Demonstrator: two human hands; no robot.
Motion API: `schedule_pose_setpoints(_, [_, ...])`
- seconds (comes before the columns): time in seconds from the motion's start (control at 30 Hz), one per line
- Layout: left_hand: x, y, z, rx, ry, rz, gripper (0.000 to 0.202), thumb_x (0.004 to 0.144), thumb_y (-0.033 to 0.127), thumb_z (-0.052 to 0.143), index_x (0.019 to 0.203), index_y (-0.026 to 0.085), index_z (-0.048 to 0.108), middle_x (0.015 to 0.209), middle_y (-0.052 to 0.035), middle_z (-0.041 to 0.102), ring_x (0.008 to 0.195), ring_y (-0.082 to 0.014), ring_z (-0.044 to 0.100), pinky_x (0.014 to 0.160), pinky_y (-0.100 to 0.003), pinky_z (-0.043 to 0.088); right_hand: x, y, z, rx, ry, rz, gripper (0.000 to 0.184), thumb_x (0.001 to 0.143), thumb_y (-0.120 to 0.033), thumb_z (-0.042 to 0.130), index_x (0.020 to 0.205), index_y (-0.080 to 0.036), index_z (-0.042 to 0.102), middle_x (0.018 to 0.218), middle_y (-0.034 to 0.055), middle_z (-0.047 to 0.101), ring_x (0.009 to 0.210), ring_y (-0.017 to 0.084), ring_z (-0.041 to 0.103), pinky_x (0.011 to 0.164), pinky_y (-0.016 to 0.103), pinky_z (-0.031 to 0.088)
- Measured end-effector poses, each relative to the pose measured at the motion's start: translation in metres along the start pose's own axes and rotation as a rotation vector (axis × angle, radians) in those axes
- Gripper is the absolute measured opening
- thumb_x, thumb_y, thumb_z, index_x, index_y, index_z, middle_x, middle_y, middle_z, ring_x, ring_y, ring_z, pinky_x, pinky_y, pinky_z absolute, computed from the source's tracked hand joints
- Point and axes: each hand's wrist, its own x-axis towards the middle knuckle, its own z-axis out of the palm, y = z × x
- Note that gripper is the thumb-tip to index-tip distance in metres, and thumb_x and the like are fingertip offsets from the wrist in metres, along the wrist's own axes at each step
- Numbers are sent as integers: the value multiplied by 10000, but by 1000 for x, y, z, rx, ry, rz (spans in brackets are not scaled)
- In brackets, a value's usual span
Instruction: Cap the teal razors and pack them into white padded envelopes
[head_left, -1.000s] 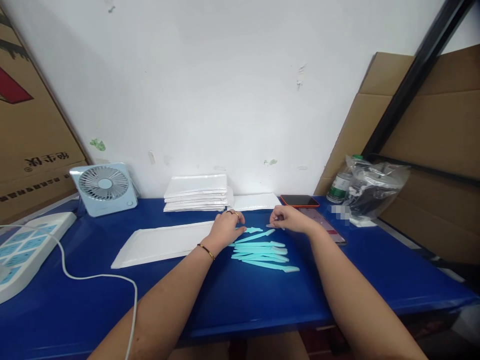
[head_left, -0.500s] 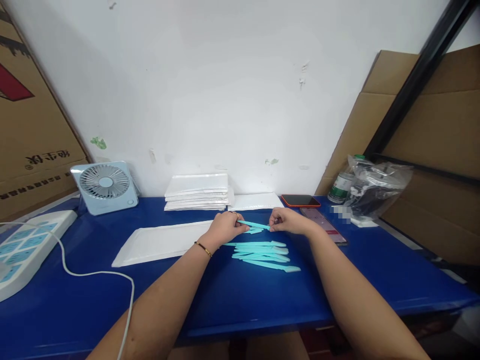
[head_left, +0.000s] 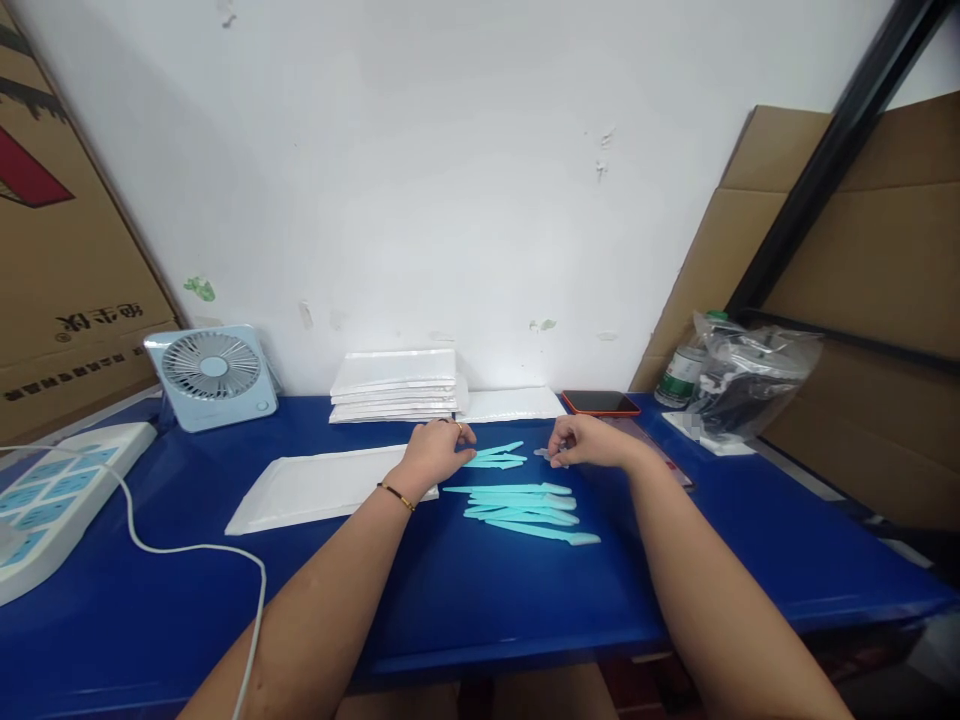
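Several thin turquoise plastic sticks (head_left: 521,505) lie side by side on the blue table (head_left: 480,600). My left hand (head_left: 435,450) is curled with its fingertips pinched on the end of one turquoise stick (head_left: 491,452), just beyond the row. A second short turquoise piece lies right beside it. My right hand (head_left: 589,440) is closed in a pinch on a small pale cap-like piece (head_left: 544,454) a little to the right of that stick. A flat white padded envelope (head_left: 315,485) lies under my left wrist.
A stack of white envelopes (head_left: 394,385) and a red-edged phone (head_left: 600,402) sit by the wall. A small fan (head_left: 210,375) and a power strip (head_left: 52,495) with white cable are left. A plastic bag (head_left: 750,380) and bottle (head_left: 679,375) stand right, before cardboard.
Half a second ago both hands held one stick between them. Now the hands have drawn apart: the left keeps the stick low by the table, the right holds the small pale piece.
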Motion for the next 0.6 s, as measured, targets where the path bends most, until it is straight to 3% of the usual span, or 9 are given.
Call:
schedule_pose_setpoints(0.13, [-5,12,1,-87,-51,106,211,755,414,566,855,260,669,908,12,663,878,-161,586,719,-236,393,0,-7,2,-77,-267,-75,319,596,-460,724,705,-160,724,659,18,635,629,145,549,557,232,373])
schedule_pose_setpoints(0.2, [-8,18,1,-99,-110,183,242,759,448,560,834,253,682,886,7,670,871,-161,588,718,-234,387,3,-9,6,-103,-321,-88,313,606,-462,714,695,-163,728,616,6,617,590,130,526,552,232,365])
schedule_pose_setpoints(0.37, [-9,26,8,-38,-191,234,192,772,389,560,768,246,688,778,14,685,773,-152,597,684,-234,373,7,-11,11,-96,-256,-141,226,660,-382,676,717,-166,715,664,13,621,625,131,522,574,231,372])
schedule_pose_setpoints(0.6, [-5,25,12,-100,-75,171,275,832,438,478,819,237,666,815,8,689,708,-143,592,650,-240,376,8,-8,13,-10,22,-152,179,722,-337,626,778,-168,647,826,38,583,724,147,528,629,238,413])
